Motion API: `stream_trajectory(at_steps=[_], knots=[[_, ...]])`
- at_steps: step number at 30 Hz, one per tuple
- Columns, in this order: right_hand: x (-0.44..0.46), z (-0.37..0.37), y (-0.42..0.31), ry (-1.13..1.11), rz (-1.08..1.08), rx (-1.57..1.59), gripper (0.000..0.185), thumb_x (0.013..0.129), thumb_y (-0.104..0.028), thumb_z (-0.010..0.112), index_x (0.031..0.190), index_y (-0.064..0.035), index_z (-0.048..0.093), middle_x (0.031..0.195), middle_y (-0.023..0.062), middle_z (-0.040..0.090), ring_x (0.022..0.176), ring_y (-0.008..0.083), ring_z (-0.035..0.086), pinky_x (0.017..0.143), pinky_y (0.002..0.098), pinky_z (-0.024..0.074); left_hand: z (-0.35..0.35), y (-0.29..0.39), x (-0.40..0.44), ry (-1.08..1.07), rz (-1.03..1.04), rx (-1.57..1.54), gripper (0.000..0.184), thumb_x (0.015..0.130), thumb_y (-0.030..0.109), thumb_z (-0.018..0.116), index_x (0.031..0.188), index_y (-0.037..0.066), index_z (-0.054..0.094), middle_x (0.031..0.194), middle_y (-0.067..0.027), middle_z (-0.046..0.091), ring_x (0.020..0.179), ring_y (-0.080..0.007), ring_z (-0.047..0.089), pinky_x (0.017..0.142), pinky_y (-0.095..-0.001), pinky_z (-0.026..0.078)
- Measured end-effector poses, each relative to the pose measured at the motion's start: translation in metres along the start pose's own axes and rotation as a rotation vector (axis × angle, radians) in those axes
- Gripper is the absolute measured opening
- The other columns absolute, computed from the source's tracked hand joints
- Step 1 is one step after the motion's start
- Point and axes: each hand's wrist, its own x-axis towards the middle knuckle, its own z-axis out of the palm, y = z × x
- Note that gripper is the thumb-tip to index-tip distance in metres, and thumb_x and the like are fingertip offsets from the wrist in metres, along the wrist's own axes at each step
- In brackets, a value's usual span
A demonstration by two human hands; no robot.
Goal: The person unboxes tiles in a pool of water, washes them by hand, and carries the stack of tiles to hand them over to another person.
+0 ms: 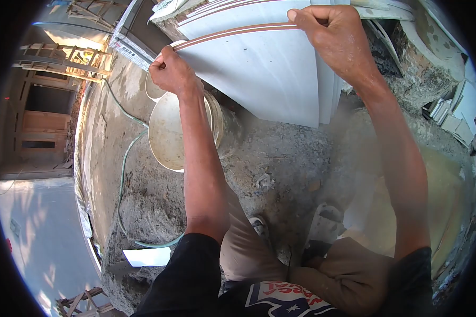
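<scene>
A large white tile with a reddish-brown top edge stands upright in front of me, its lower end near the rubble ground. My left hand pinches the left end of that top edge between thumb and fingers. At the other end, my right hand grips the same edge, thumb on the near side and fingers folded. Behind it, more white tiles lean in a stack. A pale, dirty bucket is below my left forearm, which hides part of it.
A green hose snakes along the ground at left. A white offcut lies on the dirt mound. Broken tile pieces are heaped at right beside a rough concrete block. My sandaled feet stand on dusty ground. A wooden trestle is farther off.
</scene>
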Motion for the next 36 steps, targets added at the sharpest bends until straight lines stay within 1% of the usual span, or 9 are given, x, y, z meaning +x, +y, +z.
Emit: stream_trajectory(at_steps=[4, 12, 16, 22, 25, 28, 31, 32, 36], knots=[[0.002, 0.004, 0.007, 0.069, -0.084, -0.057, 0.047, 0.1, -0.011, 0.066, 0.059, -0.0033, 0.045, 0.055, -0.0045, 0.041, 0.055, 0.0074, 0.035, 0.05, 0.0342, 0.031, 0.007, 0.001, -0.002, 0.053, 0.019, 0.083, 0.023, 0.087, 0.017, 0.072, 0.091, 0.0, 0.058, 0.088, -0.0073, 0.061, 0.074, -0.0175, 0.056, 0.071, -0.0349, 0.05], [0.004, 0.007, 0.003, 0.096, 0.032, -0.085, 0.047, 0.101, -0.013, 0.067, 0.061, -0.0068, 0.044, 0.056, -0.0051, 0.041, 0.055, 0.0075, 0.036, 0.05, 0.034, 0.0321, 0.016, 0.014, -0.01, 0.102, 0.004, 0.163, 0.025, 0.085, 0.02, 0.072, 0.088, 0.0, 0.058, 0.086, -0.0095, 0.063, 0.077, -0.0189, 0.058, 0.074, -0.037, 0.051], [0.01, 0.006, 0.005, 0.066, 0.047, -0.069, 0.048, 0.103, -0.017, 0.067, 0.061, -0.0072, 0.046, 0.057, -0.0046, 0.044, 0.055, 0.0078, 0.037, 0.05, 0.034, 0.0328, 0.012, 0.005, -0.003, 0.102, 0.048, 0.18, 0.032, 0.086, 0.024, 0.074, 0.094, -0.003, 0.059, 0.089, -0.011, 0.065, 0.078, -0.0177, 0.061, 0.071, -0.0342, 0.052], [0.016, -0.001, 0.01, -0.023, 0.195, -0.018, 0.047, 0.106, -0.026, 0.067, 0.066, -0.002, 0.059, 0.064, -0.0023, 0.054, 0.061, 0.0085, 0.043, 0.054, 0.0345, 0.0374, -0.001, -0.004, -0.003, 0.029, 0.077, 0.04, 0.021, 0.092, 0.018, 0.072, 0.088, 0.002, 0.057, 0.081, -0.0043, 0.06, 0.072, -0.0134, 0.054, 0.067, -0.0318, 0.048], [0.012, -0.006, 0.019, -0.023, 0.18, 0.253, 0.041, 0.105, -0.029, 0.067, 0.079, 0.0024, 0.068, 0.075, 0.0005, 0.062, 0.069, 0.0094, 0.049, 0.061, 0.0356, 0.0415, -0.008, -0.002, -0.007, 0.031, 0.055, 0.046, 0.024, 0.089, 0.02, 0.071, 0.088, 0.001, 0.057, 0.081, -0.0047, 0.06, 0.07, -0.0135, 0.053, 0.063, -0.032, 0.046], [0.01, -0.021, 0.032, -0.225, 0.055, 0.168, 0.033, 0.102, -0.025, 0.068, 0.086, 0.0043, 0.068, 0.08, 0.0042, 0.065, 0.075, 0.0119, 0.053, 0.066, 0.0387, 0.045, -0.016, -0.012, 0.001, 0.011, 0.08, 0.052, 0.027, 0.089, 0.022, 0.073, 0.087, 0.001, 0.056, 0.083, -0.0074, 0.061, 0.069, -0.0155, 0.054, 0.063, -0.0347, 0.048], [0.007, -0.02, 0.046, -0.147, -0.04, -0.269, 0.026, 0.098, -0.017, 0.068, 0.083, 0.0041, 0.063, 0.072, 0.0068, 0.06, 0.073, 0.0158, 0.053, 0.067, 0.0411, 0.0459, -0.019, -0.013, 0.003, 0.013, 0.087, 0.093, 0.027, 0.09, 0.022, 0.073, 0.086, 0.001, 0.055, 0.084, -0.0081, 0.061, 0.069, -0.0159, 0.055, 0.063, -0.0351, 0.049], [0.003, -0.012, 0.054, -0.109, -0.052, -0.023, 0.02, 0.094, -0.01, 0.066, 0.083, 0.0053, 0.058, 0.069, 0.0111, 0.055, 0.071, 0.0185, 0.052, 0.068, 0.0428, 0.0459, -0.02, -0.011, 0.001, 0.012, 0.085, 0.104, 0.027, 0.09, 0.021, 0.073, 0.086, 0.001, 0.055, 0.084, -0.0083, 0.061, 0.07, -0.0162, 0.056, 0.063, -0.0352, 0.049], [-0.004, -0.005, 0.049, -0.094, -0.049, -0.121, 0.014, 0.093, -0.005, 0.064, 0.089, 0.0078, 0.06, 0.079, 0.0195, 0.065, 0.076, 0.0214, 0.058, 0.071, 0.0431, 0.0479, -0.018, -0.004, -0.006, -0.031, 0.054, 0.048, 0.027, 0.091, 0.021, 0.071, 0.088, 0.0, 0.055, 0.085, -0.008, 0.061, 0.07, -0.0165, 0.056, 0.063, -0.0357, 0.049]])
